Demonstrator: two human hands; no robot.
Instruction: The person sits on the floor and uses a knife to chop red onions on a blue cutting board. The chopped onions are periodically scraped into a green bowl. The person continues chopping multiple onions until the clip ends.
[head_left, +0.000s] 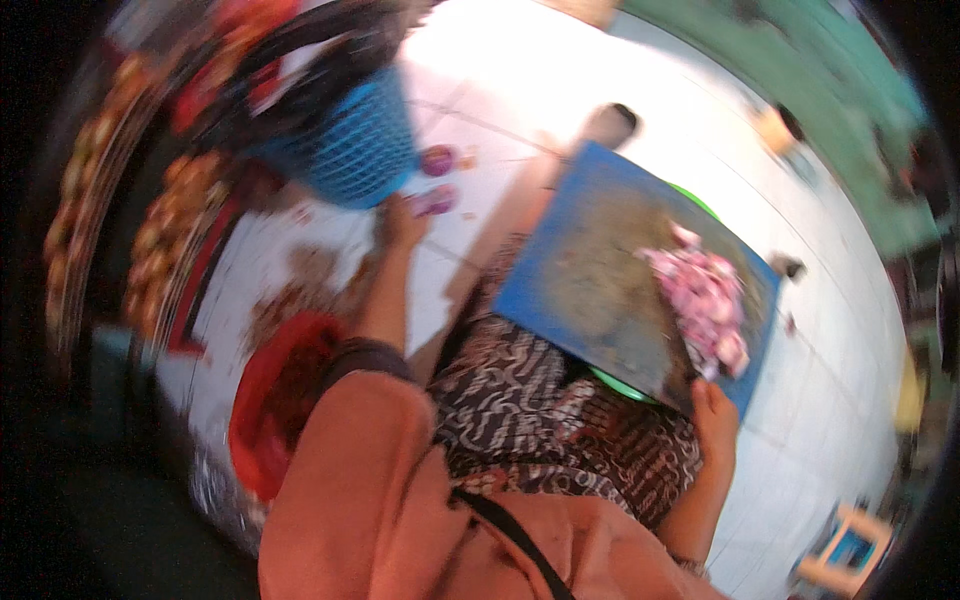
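My left hand (405, 221) reaches down to the tiled floor beside a blue plastic basket (360, 142). Its fingertips meet a purple round vegetable (436, 200), probably a red onion; blur hides whether they grip it. A second purple onion (439, 160) lies just beyond. My right hand (714, 420) is closed at the near right edge of a blue cutting board (540, 277), around what looks like a knife (679, 337) with a dark blade. Along the blade's right side, cut pink pieces (701, 300), apparently onion, are heaped on the board's worn, stained middle.
Under the board, a green rim (619, 384) shows above my patterned skirt (510, 375). A red basin (255, 420) stands left of my arm. Netted bulbs (176, 247) are stacked far left. My foot (611, 124) extends past the board. A small stool-like object (847, 551) is lower right.
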